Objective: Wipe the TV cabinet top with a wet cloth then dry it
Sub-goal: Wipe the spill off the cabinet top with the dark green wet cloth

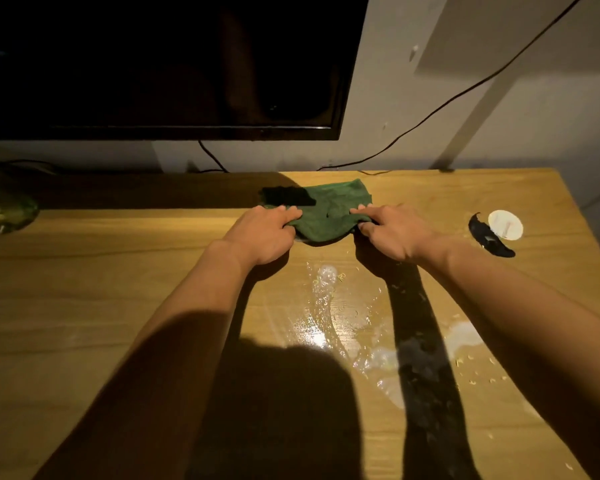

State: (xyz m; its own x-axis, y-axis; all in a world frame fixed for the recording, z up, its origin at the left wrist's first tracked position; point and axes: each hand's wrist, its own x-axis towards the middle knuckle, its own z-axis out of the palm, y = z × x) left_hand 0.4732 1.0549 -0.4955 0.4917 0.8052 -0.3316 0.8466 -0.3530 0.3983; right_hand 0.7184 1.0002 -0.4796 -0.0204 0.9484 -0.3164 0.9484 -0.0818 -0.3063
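A green cloth (329,209) lies bunched on the wooden cabinet top (118,278), near its back edge under the TV. My left hand (265,233) grips the cloth's left side with curled fingers. My right hand (392,233) pinches the cloth's right side between thumb and fingers. Closer to me, a wet patch (329,320) with shiny streaks, whitish smears and small crumbs spreads over the wood between my forearms and to the right.
A dark TV screen (160,64) hangs above the back edge, with a black cable (430,112) running along the wall. A green glass dish (4,213) sits far left. A white round object (505,225) lies near the right edge.
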